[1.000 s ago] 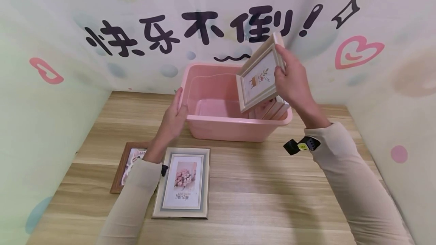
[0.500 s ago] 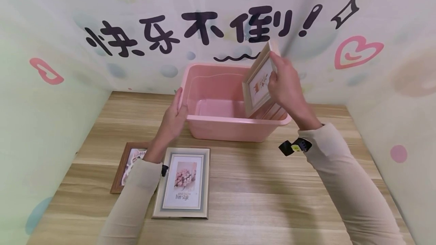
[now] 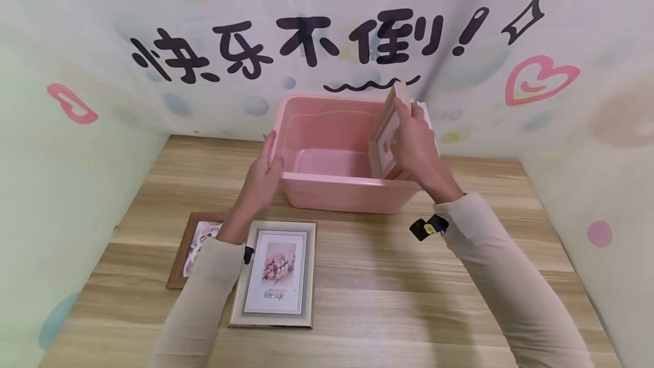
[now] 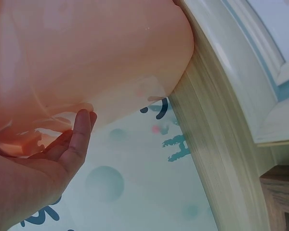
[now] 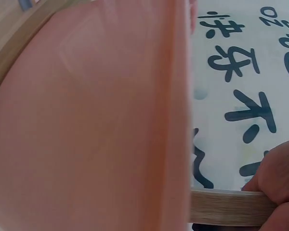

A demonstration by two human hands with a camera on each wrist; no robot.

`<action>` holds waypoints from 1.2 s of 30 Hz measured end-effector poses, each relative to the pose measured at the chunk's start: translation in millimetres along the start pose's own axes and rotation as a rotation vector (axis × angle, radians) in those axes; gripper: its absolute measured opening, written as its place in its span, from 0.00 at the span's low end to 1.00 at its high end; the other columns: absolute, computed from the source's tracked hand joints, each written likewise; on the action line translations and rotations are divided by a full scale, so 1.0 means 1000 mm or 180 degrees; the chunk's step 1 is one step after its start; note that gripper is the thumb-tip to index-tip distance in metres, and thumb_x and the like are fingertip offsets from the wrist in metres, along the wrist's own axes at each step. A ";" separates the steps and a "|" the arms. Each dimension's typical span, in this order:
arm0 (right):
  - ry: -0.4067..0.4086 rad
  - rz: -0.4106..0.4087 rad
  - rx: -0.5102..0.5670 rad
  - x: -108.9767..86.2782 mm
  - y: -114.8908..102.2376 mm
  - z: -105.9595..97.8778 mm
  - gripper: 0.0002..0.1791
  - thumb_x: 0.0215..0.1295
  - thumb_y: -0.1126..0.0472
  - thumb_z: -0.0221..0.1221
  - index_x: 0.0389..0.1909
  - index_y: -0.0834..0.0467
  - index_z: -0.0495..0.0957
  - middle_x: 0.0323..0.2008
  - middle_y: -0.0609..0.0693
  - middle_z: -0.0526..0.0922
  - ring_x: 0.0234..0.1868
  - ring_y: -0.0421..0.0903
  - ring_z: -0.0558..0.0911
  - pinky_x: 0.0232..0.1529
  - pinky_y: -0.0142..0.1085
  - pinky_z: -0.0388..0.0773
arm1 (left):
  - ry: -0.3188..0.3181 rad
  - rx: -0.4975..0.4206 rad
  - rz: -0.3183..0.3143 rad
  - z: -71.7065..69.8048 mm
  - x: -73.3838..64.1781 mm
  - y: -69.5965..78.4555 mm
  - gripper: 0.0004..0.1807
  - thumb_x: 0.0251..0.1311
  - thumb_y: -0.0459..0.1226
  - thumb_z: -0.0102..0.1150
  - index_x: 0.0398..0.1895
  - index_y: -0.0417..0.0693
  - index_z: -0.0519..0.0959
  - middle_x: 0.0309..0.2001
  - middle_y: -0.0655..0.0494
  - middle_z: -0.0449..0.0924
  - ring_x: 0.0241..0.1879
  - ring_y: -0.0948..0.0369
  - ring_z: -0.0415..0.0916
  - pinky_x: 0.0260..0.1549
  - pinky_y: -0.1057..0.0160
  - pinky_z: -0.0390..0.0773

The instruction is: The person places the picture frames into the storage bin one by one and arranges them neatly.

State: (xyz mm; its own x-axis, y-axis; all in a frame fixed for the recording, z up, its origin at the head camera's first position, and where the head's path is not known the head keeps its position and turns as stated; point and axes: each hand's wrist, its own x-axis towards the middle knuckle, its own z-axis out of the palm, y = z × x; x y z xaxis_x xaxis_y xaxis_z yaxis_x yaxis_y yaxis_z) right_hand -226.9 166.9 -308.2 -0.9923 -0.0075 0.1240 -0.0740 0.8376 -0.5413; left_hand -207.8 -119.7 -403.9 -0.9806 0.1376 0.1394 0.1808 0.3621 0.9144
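Since a second ago the right hand (image 3: 415, 143) has carried the small frame (image 3: 386, 138) down from above the bin (image 3: 337, 192) and turned it from a tilted, face-up pose to nearly upright, edge-on, its lower part now inside the bin at the right end. The right hand grips the frame by its top edge, fingers curled over it; the right wrist view shows the fingers (image 5: 275, 183) on the wooden edge beside the bin's pink wall. The left hand (image 3: 261, 178) has stayed on the bin's left rim, palm against the wall with fingers straight, steadying it. The step in hand appears to be stowing frames upright in the bin, against others seemingly already standing at its right end. The next move probably calls for lowering the frame until it rests on the bin floor, then releasing it. In front of the bin, two frames lie flat on the table (image 3: 388, 294): a pale frame (image 3: 275, 273) and, left of it, a brown frame (image 3: 193, 249) partly under the left sleeve.
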 end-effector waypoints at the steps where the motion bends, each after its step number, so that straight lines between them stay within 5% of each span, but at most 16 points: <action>1: -0.0017 0.0008 -0.0007 0.000 0.001 0.002 0.42 0.64 0.76 0.49 0.79 0.52 0.51 0.74 0.66 0.54 0.63 0.66 0.70 0.51 0.60 0.80 | 0.0000 -0.0002 0.0014 0.000 0.000 0.000 0.34 0.75 0.42 0.34 0.81 0.57 0.40 0.78 0.46 0.49 0.73 0.47 0.56 0.71 0.45 0.60; 9: -0.0151 0.0046 -0.0237 0.002 0.001 0.020 0.43 0.66 0.74 0.50 0.79 0.51 0.45 0.76 0.66 0.46 0.51 0.69 0.76 0.39 0.55 0.84 | 0.0006 0.0001 0.0022 -0.001 -0.001 0.001 0.34 0.75 0.41 0.35 0.81 0.55 0.40 0.78 0.46 0.49 0.73 0.47 0.57 0.71 0.45 0.60; 18: 0.0118 -0.0460 -0.0803 0.006 0.008 0.043 0.21 0.72 0.68 0.40 0.64 0.65 0.58 0.55 0.73 0.64 0.36 0.67 0.80 0.34 0.59 0.82 | -0.0002 -0.0038 0.0033 0.000 0.000 0.000 0.34 0.75 0.41 0.35 0.81 0.55 0.40 0.78 0.46 0.49 0.72 0.47 0.59 0.69 0.45 0.63; 22: 0.0024 -0.0401 -0.1074 0.010 0.009 0.045 0.25 0.74 0.69 0.37 0.70 0.67 0.56 0.66 0.76 0.57 0.60 0.71 0.70 0.56 0.63 0.76 | -0.0003 -0.0012 0.0015 0.000 -0.001 0.000 0.34 0.75 0.42 0.34 0.81 0.57 0.40 0.78 0.47 0.49 0.72 0.47 0.59 0.69 0.45 0.62; 25: -0.0046 -0.0473 -0.1595 0.011 0.008 0.046 0.27 0.76 0.70 0.34 0.74 0.70 0.52 0.73 0.73 0.50 0.74 0.69 0.50 0.72 0.61 0.56 | 0.0004 0.0026 0.0005 0.001 0.000 0.001 0.34 0.75 0.42 0.34 0.81 0.58 0.40 0.78 0.47 0.49 0.73 0.48 0.58 0.70 0.45 0.61; 28: 0.0004 -0.0627 -0.2072 0.011 0.007 0.046 0.27 0.76 0.68 0.32 0.73 0.73 0.54 0.73 0.71 0.52 0.76 0.68 0.46 0.76 0.59 0.46 | 0.0009 0.0035 0.0010 0.001 0.001 0.001 0.34 0.75 0.43 0.34 0.81 0.58 0.40 0.78 0.46 0.49 0.73 0.48 0.57 0.71 0.45 0.60; 36: -0.0088 -0.0396 -0.2199 0.005 0.009 0.036 0.30 0.74 0.64 0.37 0.73 0.74 0.52 0.74 0.71 0.51 0.76 0.69 0.44 0.73 0.65 0.44 | -0.0015 0.0023 -0.0012 0.001 0.001 0.001 0.34 0.76 0.42 0.34 0.81 0.59 0.39 0.78 0.47 0.49 0.73 0.47 0.57 0.70 0.44 0.60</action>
State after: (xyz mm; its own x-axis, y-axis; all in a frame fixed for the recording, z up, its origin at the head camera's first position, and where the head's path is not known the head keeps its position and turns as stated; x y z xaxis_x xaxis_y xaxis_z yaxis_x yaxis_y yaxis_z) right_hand -236.6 155.0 -342.6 -0.9834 -0.1320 0.1245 -0.1159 0.9849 0.1290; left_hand -208.1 -118.6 -403.4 -0.9809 0.1406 0.1342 0.1777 0.3693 0.9122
